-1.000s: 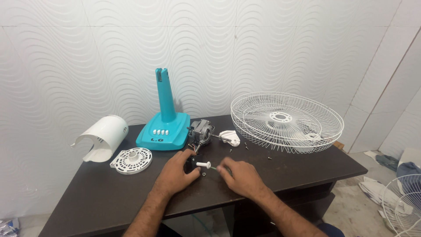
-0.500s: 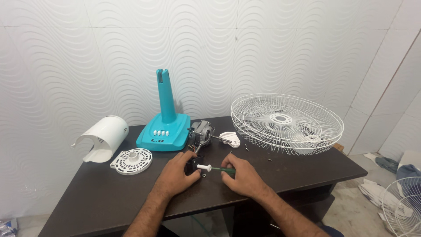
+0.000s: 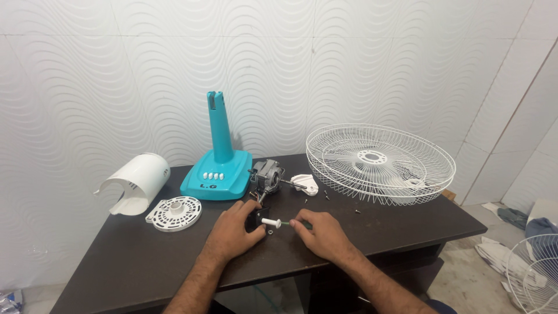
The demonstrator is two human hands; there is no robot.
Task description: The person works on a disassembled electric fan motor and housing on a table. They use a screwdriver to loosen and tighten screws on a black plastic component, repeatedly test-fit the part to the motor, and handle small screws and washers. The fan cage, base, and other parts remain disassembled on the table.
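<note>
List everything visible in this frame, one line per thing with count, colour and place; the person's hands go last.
table: 1, dark brown, against the wall
fan base: 1, teal with an upright column, back centre
rear motor cover: 1, white, curved, back left
round vented plate: 1, white, in front of the cover
motor: 1, grey metal, right of the base
small plastic piece: 1, white, right of the motor
fan grille: 1, white wire, back right
second grille: 1, white, on the floor at right
black part: 1, under the left hand
white knob: 1, between the hands
left hand: on the black part
right hand: fingertips at the knob's end
</note>
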